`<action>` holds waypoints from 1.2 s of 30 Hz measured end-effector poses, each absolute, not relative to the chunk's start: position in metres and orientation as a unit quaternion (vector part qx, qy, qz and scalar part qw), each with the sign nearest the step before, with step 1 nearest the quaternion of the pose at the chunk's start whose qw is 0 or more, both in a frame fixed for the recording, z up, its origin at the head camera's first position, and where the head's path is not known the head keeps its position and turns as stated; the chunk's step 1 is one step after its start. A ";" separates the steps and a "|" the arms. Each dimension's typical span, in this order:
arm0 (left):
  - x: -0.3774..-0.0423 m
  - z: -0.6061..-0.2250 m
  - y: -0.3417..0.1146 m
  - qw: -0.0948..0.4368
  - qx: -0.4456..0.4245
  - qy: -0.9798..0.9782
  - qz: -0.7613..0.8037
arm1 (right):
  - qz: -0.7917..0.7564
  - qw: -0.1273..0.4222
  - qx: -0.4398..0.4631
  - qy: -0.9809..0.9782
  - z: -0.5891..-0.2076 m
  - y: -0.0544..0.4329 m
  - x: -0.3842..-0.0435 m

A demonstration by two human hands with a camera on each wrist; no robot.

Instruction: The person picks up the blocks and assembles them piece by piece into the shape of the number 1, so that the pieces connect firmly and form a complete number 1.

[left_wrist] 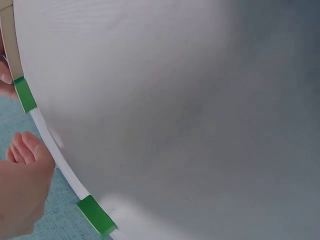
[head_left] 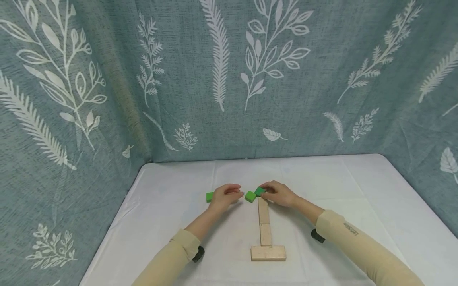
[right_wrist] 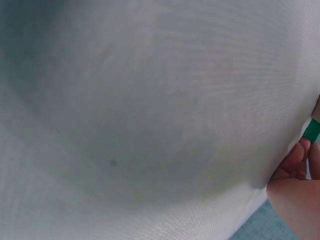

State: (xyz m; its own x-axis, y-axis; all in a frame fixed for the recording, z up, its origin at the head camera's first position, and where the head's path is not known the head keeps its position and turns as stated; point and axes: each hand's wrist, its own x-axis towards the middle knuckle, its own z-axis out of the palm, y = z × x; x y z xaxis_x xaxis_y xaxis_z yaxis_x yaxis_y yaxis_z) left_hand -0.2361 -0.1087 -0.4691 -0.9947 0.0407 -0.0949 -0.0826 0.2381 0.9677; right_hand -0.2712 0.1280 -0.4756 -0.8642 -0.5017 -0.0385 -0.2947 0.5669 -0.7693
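My right hand [head_left: 280,194] pinches a dark green block [head_left: 260,192] between thumb and fingers, at the far end of a line of wooden blocks. That same block [right_wrist: 312,131] shows at the fingertips in the right wrist view. A lighter green block [head_left: 250,196] lies turned at an angle just left of it. My left hand [head_left: 226,196] hovers left of these with loosely bent fingers and nothing between them. Behind its wrist side sits another light green block [head_left: 209,197], partly covered by the hand. Two plain wooden blocks [head_left: 263,210] run end to end toward me.
A wooden block [head_left: 268,253] lies crosswise at the near end of the line, forming an upside-down T. White cloth covers the table [head_left: 171,190]. A blue-green curtain [head_left: 193,79] with white leaf prints hangs behind and on both sides.
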 end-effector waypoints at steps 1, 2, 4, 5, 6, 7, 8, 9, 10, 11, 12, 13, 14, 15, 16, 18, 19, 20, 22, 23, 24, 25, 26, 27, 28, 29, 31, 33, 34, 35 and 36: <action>-0.236 -0.470 -0.110 0.047 -0.016 0.780 0.623 | -0.406 0.128 -0.228 0.876 -0.476 0.128 -0.271; -0.235 -0.470 -0.112 0.041 -0.019 0.777 0.627 | -0.405 0.128 -0.228 0.876 -0.477 0.128 -0.271; -0.235 -0.471 -0.116 0.033 -0.025 0.776 0.630 | -0.407 0.128 -0.231 0.874 -0.478 0.129 -0.272; -0.236 -0.472 -0.117 0.030 -0.029 0.775 0.630 | -0.408 0.127 -0.231 0.874 -0.478 0.129 -0.272; -0.235 -0.471 -0.119 0.027 -0.031 0.776 0.629 | -0.409 0.128 -0.232 0.873 -0.478 0.129 -0.272; -0.235 -0.471 -0.121 0.026 -0.034 0.776 0.629 | -0.410 0.128 -0.231 0.873 -0.479 0.129 -0.272; -0.235 -0.470 -0.122 0.025 -0.039 0.777 0.628 | -0.412 0.128 -0.230 0.872 -0.479 0.129 -0.272; -0.235 -0.469 -0.124 0.026 -0.043 0.775 0.630 | -0.413 0.130 -0.229 0.872 -0.478 0.129 -0.272; -0.234 -0.468 -0.126 0.026 -0.046 0.771 0.634 | -0.413 0.132 -0.226 0.872 -0.478 0.129 -0.272; -0.233 -0.467 -0.127 0.027 -0.050 0.768 0.638 | -0.412 0.134 -0.225 0.873 -0.478 0.129 -0.272; -0.233 -0.466 -0.129 0.027 -0.054 0.762 0.644 | -0.412 0.136 -0.224 0.873 -0.478 0.129 -0.272; -0.233 -0.465 -0.131 0.027 -0.058 0.756 0.651 | -0.411 0.136 -0.225 0.873 -0.478 0.129 -0.272; -0.232 -0.463 -0.133 0.027 -0.061 0.750 0.658 | -0.410 0.137 -0.223 0.873 -0.478 0.129 -0.272; -0.232 -0.462 -0.134 0.026 -0.063 0.744 0.665 | -0.409 0.138 -0.222 0.874 -0.478 0.130 -0.272; -0.232 -0.461 -0.136 0.026 -0.065 0.739 0.670 | -0.408 0.138 -0.221 0.875 -0.478 0.130 -0.272; -0.231 -0.459 -0.141 0.026 -0.068 0.730 0.680 | -0.405 0.136 -0.220 0.877 -0.478 0.130 -0.271; -0.230 -0.458 -0.143 0.026 -0.069 0.727 0.683 | -0.404 0.135 -0.218 0.878 -0.478 0.130 -0.271; -0.230 -0.457 -0.145 0.026 -0.072 0.724 0.686 | -0.403 0.135 -0.217 0.879 -0.478 0.130 -0.271; -0.229 -0.456 -0.150 0.031 -0.078 0.721 0.688 | -0.402 0.134 -0.219 0.879 -0.478 0.130 -0.271; -0.229 -0.456 -0.153 0.032 -0.081 0.722 0.686 | -0.403 0.134 -0.221 0.878 -0.478 0.130 -0.271; -0.228 -0.456 -0.155 0.033 -0.083 0.723 0.685 | -0.403 0.134 -0.223 0.877 -0.478 0.130 -0.271; -0.228 -0.456 -0.157 0.035 -0.086 0.723 0.685 | -0.404 0.134 -0.223 0.877 -0.477 0.130 -0.270; -0.228 -0.457 -0.160 0.037 -0.088 0.723 0.684 | -0.405 0.135 -0.224 0.876 -0.477 0.130 -0.270; -0.227 -0.457 -0.162 0.039 -0.088 0.724 0.683 | -0.405 0.135 -0.224 0.876 -0.477 0.130 -0.270; -0.227 -0.457 -0.164 0.040 -0.088 0.724 0.683 | -0.405 0.134 -0.224 0.876 -0.477 0.130 -0.270; -0.227 -0.457 -0.166 0.040 -0.086 0.725 0.682 | -0.405 0.134 -0.224 0.876 -0.477 0.130 -0.270; -0.227 -0.457 -0.170 0.042 -0.085 0.725 0.682 | -0.404 0.134 -0.223 0.877 -0.477 0.130 -0.270; -0.227 -0.457 -0.174 0.044 -0.083 0.730 0.677 | -0.404 0.135 -0.224 0.877 -0.477 0.130 -0.270; -0.227 -0.457 -0.176 0.045 -0.083 0.733 0.674 | -0.404 0.135 -0.224 0.876 -0.477 0.130 -0.270; -0.228 -0.457 -0.177 0.046 -0.083 0.735 0.671 | -0.405 0.136 -0.224 0.876 -0.477 0.130 -0.270; -0.228 -0.457 -0.179 0.047 -0.086 0.738 0.668 | -0.405 0.135 -0.226 0.876 -0.477 0.130 -0.271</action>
State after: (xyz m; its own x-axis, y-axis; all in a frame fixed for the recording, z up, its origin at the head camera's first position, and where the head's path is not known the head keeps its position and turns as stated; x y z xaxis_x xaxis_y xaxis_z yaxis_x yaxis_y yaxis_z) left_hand -0.2276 -0.1789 -0.4571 -0.9808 -0.0641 -0.1843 -0.1898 0.0936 0.9774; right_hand -0.2705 0.1300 -0.4774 -0.8614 -0.5050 -0.0543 -0.2859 0.5705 -0.7699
